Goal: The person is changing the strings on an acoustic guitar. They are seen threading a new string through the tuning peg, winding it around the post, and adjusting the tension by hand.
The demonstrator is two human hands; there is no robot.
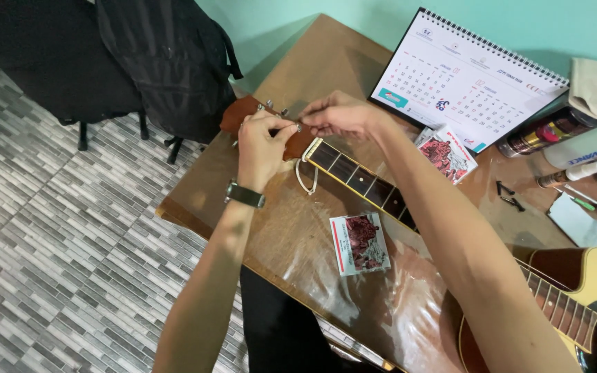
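An acoustic guitar (pixel 592 287) lies across a brown wooden table (pixel 291 235), its neck (pixel 361 181) running up-left to the reddish headstock (pixel 240 112). My left hand (pixel 260 148), with a wristwatch, rests on the headstock and pinches at a tuning peg. My right hand (pixel 340 114) meets it from the right, fingertips pinched at the same spot near the metal pegs. A pale loose string loop (pixel 305 181) hangs below the nut. What the fingers pinch is too small to make out.
A small string packet (pixel 359 243) lies beside the neck, another packet (pixel 447 153) near a standing desk calendar (pixel 468 79). Cans, tubes and a screwdriver (pixel 592 206) clutter the right side. A black backpack (pixel 171 62) sits on a chair beyond the table's left edge.
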